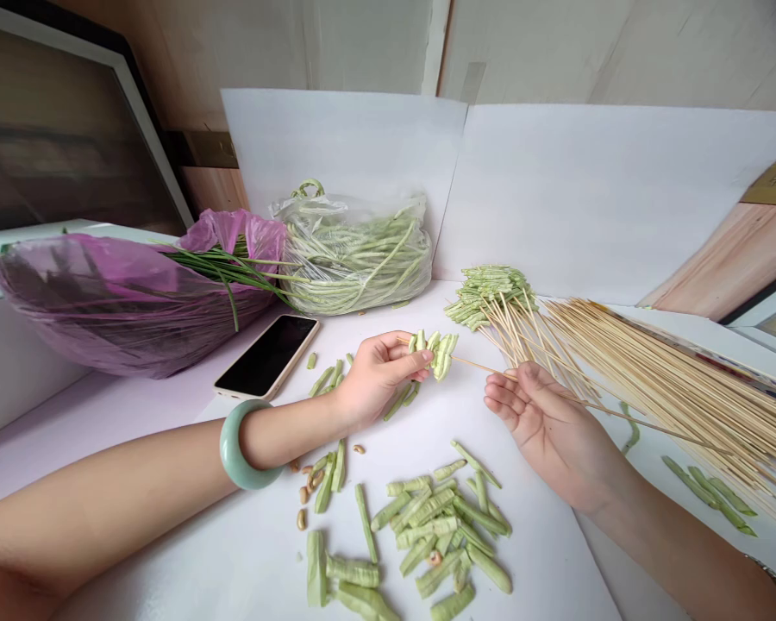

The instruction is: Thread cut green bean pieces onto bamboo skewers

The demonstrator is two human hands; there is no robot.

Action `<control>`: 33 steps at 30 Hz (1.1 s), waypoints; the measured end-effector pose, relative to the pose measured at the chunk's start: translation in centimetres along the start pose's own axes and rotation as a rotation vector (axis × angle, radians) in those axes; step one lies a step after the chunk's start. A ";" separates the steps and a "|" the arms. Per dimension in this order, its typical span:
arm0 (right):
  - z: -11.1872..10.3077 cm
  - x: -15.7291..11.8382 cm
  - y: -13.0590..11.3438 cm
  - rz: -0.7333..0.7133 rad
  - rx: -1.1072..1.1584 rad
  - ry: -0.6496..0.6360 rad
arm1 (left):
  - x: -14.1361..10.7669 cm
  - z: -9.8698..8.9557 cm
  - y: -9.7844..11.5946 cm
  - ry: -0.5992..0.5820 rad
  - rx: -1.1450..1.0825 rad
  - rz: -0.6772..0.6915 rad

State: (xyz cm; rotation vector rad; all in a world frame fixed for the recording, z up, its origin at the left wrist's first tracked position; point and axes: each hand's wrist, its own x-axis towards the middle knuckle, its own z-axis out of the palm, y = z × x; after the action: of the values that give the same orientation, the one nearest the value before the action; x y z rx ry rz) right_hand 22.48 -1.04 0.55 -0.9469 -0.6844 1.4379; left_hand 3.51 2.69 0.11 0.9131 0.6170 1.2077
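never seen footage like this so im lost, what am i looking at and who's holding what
This is one picture from a camera worn on a person's head, looking forward and down, so the hands you see are that person's own. The left hand, with a pale green bangle on its wrist, pinches bean pieces threaded on a thin wooden skewer. The right hand seems to hold the same skewer further along. On the white surface lie a pile of cut beans, a bundle of bare skewers, a stack of loaded skewers, a phone, a clear bag of long beans and a purple bag.
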 end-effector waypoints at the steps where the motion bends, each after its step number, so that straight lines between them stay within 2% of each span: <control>1: 0.0 0.0 0.0 -0.002 -0.002 0.002 | 0.0 0.1 0.0 0.001 -0.001 0.007; 5: 0.1 0.2 -0.3 -0.021 -0.012 0.021 | -0.1 0.3 0.2 0.013 0.002 0.027; 8: -0.4 1.0 -1.2 -0.085 -0.016 0.059 | 0.1 0.2 0.3 0.071 0.025 0.063; 15: -4.2 4.6 -4.1 -0.289 -0.154 0.245 | 0.8 -0.6 0.1 0.223 0.046 0.168; 18: -5.7 5.5 -5.3 -0.354 -0.333 0.281 | 0.8 -0.7 0.1 0.242 0.044 0.186; 25: -7.1 4.7 -9.3 -0.398 -1.000 0.181 | 0.8 -0.7 0.3 0.280 -0.012 0.278; 29: -7.7 4.7 -10.3 -0.416 -1.306 0.124 | 0.8 -0.7 0.2 0.265 0.005 0.269; 31: -8.2 5.0 -10.2 -0.474 -1.372 0.169 | 0.8 -0.7 0.2 0.259 0.014 0.242; 33: -8.7 5.2 -10.0 -0.552 -1.396 0.269 | 0.7 -0.7 0.3 0.264 0.016 0.208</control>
State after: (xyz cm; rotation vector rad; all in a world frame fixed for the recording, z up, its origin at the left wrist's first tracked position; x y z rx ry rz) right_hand 35.28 4.05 4.10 -1.7395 -1.6310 0.1591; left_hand 3.00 3.53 0.06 0.8527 0.7560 1.5272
